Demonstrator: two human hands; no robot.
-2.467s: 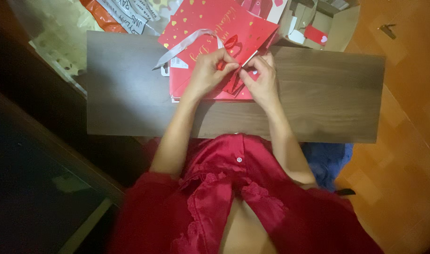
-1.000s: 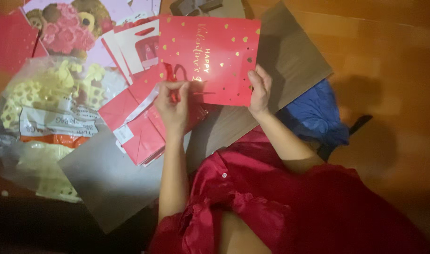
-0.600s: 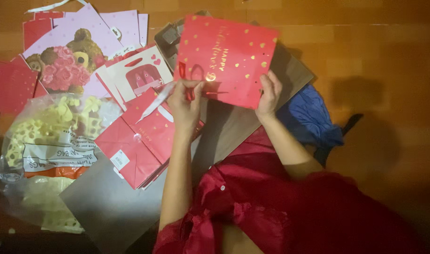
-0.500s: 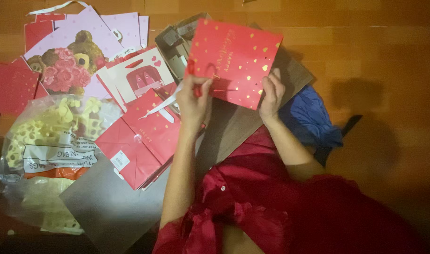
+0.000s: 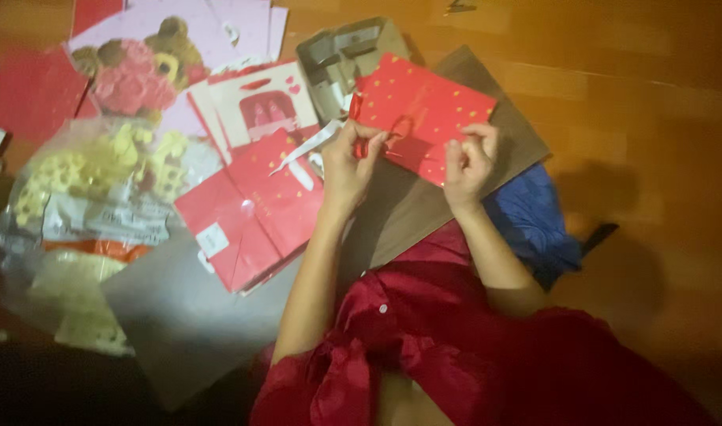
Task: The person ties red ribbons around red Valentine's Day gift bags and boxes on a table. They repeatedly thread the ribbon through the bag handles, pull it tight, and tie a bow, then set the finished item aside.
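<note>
We hold the red gift bag (image 5: 424,114) with gold dots above the tabletop (image 5: 487,87): left hand (image 5: 349,166) fingers pinching its left edge, right hand (image 5: 467,162) fingers gripping its lower edge. Left of it lie flat red bags (image 5: 250,213), one bearing a white label (image 5: 213,239).

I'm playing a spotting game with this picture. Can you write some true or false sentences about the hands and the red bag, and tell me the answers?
1. Both hands hold the red gift bag. True: left hand, right hand.
2. The bag has gold spots. True.
3. The bag is blue. False: it is red.
4. A pile of flat red bags lies beside the left hand. True.
5. The floor is white tile. False: it is orange-brown wood.
</note>
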